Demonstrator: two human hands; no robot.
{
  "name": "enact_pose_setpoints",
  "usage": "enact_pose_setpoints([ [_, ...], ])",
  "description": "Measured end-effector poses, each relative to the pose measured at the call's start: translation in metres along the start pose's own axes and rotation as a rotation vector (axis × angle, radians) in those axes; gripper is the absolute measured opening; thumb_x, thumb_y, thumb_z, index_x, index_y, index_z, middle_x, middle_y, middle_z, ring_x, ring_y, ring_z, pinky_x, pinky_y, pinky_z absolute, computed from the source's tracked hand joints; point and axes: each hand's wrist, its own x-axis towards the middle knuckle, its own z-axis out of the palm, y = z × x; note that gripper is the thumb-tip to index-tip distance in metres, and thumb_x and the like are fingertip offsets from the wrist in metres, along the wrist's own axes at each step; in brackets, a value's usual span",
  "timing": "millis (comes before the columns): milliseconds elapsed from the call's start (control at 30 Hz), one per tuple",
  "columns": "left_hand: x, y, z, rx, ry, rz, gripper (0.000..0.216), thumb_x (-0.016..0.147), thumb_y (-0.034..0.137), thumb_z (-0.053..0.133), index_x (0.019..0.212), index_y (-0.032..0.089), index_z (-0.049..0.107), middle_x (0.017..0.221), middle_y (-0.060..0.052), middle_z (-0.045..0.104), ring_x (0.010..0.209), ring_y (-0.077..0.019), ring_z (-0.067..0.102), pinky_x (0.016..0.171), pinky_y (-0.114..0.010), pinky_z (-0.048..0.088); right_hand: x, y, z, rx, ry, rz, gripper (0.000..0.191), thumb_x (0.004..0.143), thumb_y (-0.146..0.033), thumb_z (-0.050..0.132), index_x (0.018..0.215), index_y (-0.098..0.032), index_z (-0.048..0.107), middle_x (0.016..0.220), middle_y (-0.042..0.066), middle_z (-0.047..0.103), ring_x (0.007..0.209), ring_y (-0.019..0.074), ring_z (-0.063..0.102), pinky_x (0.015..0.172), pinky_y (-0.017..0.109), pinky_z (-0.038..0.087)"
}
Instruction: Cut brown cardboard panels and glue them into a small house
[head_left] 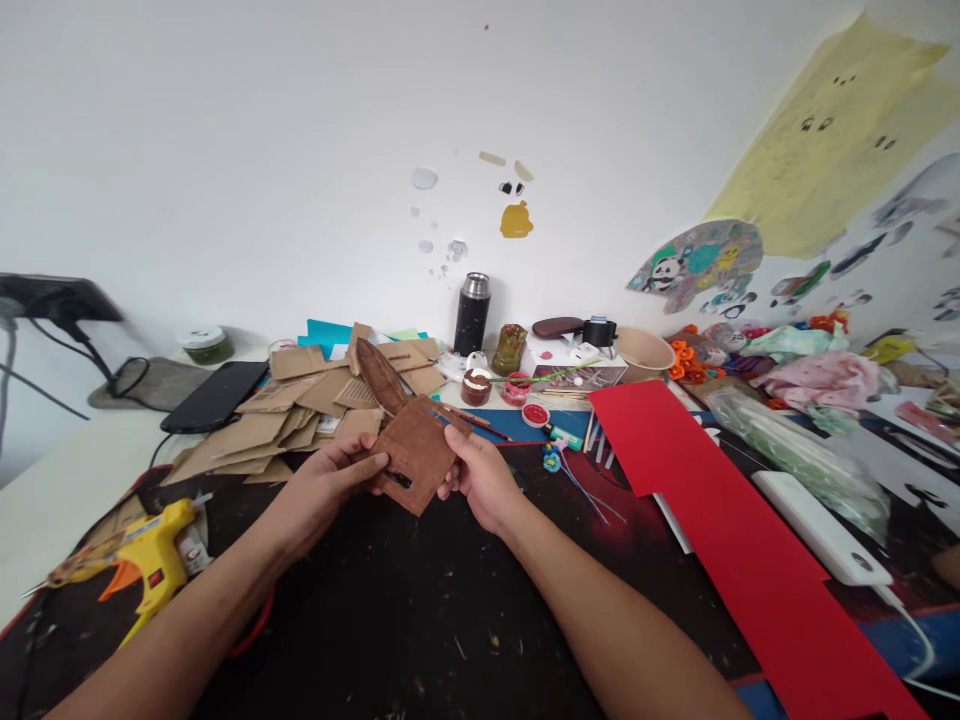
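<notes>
Bare forearms (pixel 600 590) lie nearest the camera, reaching over a black, crumb-flecked mat (pixel 390 620) whose broad middle gives room on the near side of both hands. Well left of the left hand, a yellow plastic glue gun (pixel 161 570) lies near the mat's left edge. Beyond that hand, torn brown cardboard pieces (pixel 240 435) crowd the far side. The left hand (pixel 334 485), thumb in front and fingers curled behind, pinches the left edge of a flat brown slotted piece (pixel 420 450). Beyond it rises a brown pointed blade-shaped piece (pixel 381 378); I cannot tell whether they are joined. The right hand (pixel 484 480) pinches the slotted piece's right edge, holding it between both hands. Farther right, a long red step-edged sheet (pixel 712 520) bounds that hand's room.
</notes>
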Motion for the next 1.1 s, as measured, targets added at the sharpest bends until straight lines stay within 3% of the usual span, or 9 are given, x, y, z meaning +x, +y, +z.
enact_pose_setpoints([
  [200,-0.002,-0.002,0.009,0.059,0.013,0.057,0.032,0.071,0.045,0.097,0.083,0.019,0.081,0.081,-0.004,0.076,0.068,-0.0159,0.064,0.064,-0.025,0.054,-0.002,0.002,0.003,-0.056,-0.004,-0.037,0.064,0.069,-0.078,0.088,0.079,-0.020,0.064,0.058,-0.004,0.061,0.045,0.0115,0.056,0.045,0.024,0.049],
  [367,-0.005,-0.002,0.009,0.111,-0.005,0.047,0.036,0.069,0.047,0.098,0.086,0.020,0.083,0.086,-0.006,0.080,0.079,-0.0208,0.069,0.076,-0.030,0.056,-0.002,0.003,0.002,-0.082,0.024,-0.064,0.059,0.073,-0.074,0.087,0.076,-0.021,0.062,0.056,-0.006,0.054,0.045,0.0095,0.048,0.042,0.022,0.042],
  [567,-0.006,-0.003,0.011,0.161,-0.014,0.053,0.037,0.069,0.052,0.097,0.083,0.021,0.083,0.085,-0.006,0.080,0.080,-0.0227,0.069,0.078,-0.033,0.057,-0.003,0.006,0.004,-0.102,0.002,-0.080,0.061,0.075,-0.076,0.084,0.069,-0.022,0.056,0.054,-0.008,0.045,0.044,0.0078,0.039,0.039,0.023,0.032],
  [1100,-0.008,-0.003,0.009,0.117,0.007,0.145,0.030,0.068,0.042,0.098,0.082,0.021,0.082,0.088,-0.005,0.081,0.085,-0.0221,0.070,0.084,-0.031,0.054,-0.009,0.002,0.015,-0.088,-0.032,-0.099,0.056,0.077,-0.072,0.082,0.087,-0.019,0.067,0.061,-0.007,0.050,0.048,0.0076,0.034,0.041,0.023,0.024],
])
